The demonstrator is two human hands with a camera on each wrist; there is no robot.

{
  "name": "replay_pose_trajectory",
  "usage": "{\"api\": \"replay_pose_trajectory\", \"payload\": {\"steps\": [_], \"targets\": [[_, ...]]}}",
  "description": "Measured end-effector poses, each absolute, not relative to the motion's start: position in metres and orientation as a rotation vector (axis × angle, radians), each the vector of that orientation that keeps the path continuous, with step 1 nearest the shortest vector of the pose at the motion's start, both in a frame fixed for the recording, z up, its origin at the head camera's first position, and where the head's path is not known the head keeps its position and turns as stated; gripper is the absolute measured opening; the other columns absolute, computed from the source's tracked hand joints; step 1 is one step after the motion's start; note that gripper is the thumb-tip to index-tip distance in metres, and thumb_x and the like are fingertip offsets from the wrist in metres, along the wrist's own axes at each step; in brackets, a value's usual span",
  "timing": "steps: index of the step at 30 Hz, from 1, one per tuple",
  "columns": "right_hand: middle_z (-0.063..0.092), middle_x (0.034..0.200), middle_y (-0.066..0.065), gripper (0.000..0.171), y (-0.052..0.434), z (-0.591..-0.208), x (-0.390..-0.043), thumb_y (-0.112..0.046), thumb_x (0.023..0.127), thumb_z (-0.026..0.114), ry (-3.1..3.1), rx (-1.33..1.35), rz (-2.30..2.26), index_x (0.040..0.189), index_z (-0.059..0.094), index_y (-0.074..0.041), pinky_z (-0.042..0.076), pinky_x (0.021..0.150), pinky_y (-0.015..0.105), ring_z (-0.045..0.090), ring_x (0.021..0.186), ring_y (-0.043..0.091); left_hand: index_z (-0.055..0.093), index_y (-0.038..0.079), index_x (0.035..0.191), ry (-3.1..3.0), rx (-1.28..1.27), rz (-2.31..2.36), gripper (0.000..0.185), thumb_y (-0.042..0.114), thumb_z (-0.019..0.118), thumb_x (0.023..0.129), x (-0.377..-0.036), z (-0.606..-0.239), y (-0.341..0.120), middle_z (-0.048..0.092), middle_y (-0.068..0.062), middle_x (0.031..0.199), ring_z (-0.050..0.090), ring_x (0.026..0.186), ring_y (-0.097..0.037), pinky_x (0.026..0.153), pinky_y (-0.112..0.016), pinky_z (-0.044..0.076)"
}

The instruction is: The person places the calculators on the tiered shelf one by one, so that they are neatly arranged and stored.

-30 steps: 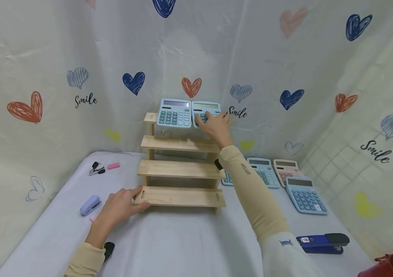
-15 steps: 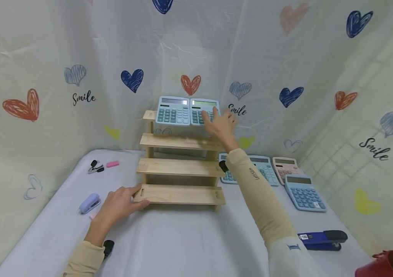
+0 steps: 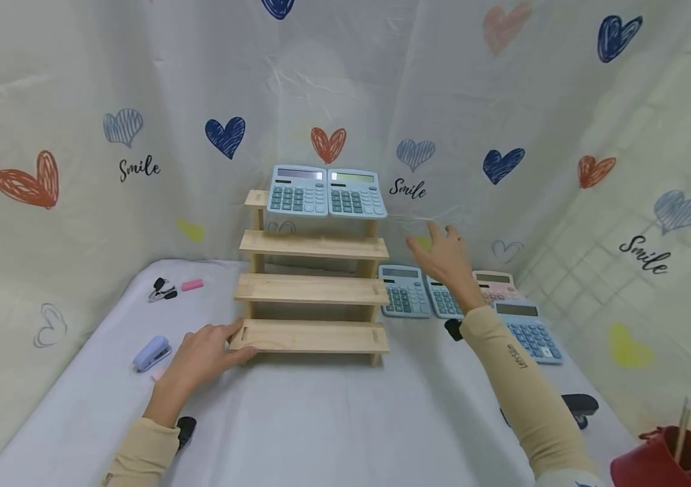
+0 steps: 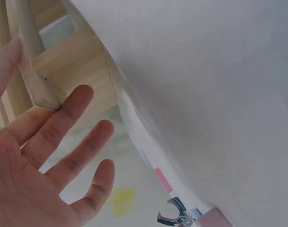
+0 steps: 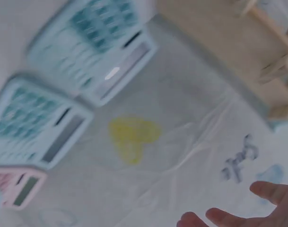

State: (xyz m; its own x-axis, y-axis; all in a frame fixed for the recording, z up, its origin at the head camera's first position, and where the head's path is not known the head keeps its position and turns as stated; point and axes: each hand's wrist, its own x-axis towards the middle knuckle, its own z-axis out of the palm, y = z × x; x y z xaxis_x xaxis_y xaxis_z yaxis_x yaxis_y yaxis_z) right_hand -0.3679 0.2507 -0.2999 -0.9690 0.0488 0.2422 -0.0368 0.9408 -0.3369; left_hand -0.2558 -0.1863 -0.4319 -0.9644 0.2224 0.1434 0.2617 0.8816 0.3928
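My left hand (image 3: pixel 202 352) rests with straight fingers on the left end of the bottom step of the wooden tiered stand (image 3: pixel 311 287), centre of the head view; nothing gripped. My right hand (image 3: pixel 445 257) hangs in the air right of centre, fingers spread and empty, above the calculators lying on the table (image 3: pixel 321 419).

Two blue calculators (image 3: pixel 325 192) lean side by side on the top step, touching each other, upper centre of the frame. Flat on the cloth, right of the stand: a blue calculator (image 3: pixel 405 291) nearest the stand, then another partly behind my wrist, a pink calculator (image 3: pixel 494 284), and one more blue one toward the lower right.

Risks as I judge them:
- The top pair sit tilted on a narrow ledge; a knock to the stand from either hand could slide them off
- The left hand only presses, so the stand may skid on the cloth
- The right sleeve passes low over the table calculators and could drag one

Hard to read:
- Right wrist view is motion-blurred; only fingertips (image 5: pixel 271 191) show at its lower right
- Left wrist view shows palm (image 4: pixel 35 184) and a stand corner, contact unclear
- Dark stapler (image 3: pixel 576 407), lower right, is mostly hidden by my forearm
- Red container (image 3: pixel 656 463) is cut by the frame corner
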Motion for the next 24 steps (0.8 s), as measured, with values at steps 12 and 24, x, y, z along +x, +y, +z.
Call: {"api": "replay_pose_trajectory", "payload": {"steps": [12, 24], "targets": [[0.009, 0.154, 0.048, 0.100, 0.390, -0.330, -0.339, -0.075, 0.093, 0.036, -3.063, -0.185, 0.260, 0.160, 0.013, -0.005, 0.022, 0.105, 0.081, 0.017, 0.136, 0.072, 0.054, 0.005, 0.144, -2.962, -0.388, -0.601, 0.076, 0.056, 0.068, 0.089, -0.256, -0.429, -0.186, 0.071, -0.023, 0.116, 0.063, 0.087, -0.028, 0.078, -0.062, 0.048], [-0.008, 0.150, 0.054, 0.112, 0.446, -0.354, -0.324, -0.080, 0.090, 0.040, -3.351, -0.433, 0.414, 0.159, -0.006, -0.003, 0.021, 0.104, 0.082, 0.006, 0.134, 0.077, 0.055, 0.005, 0.143, -2.957, -0.394, -0.605, 0.075, 0.055, 0.068, 0.089, -0.256, -0.431, -0.186, 0.071, -0.023, 0.115, 0.065, 0.091, -0.030, 0.080, -0.064, 0.047]]}}
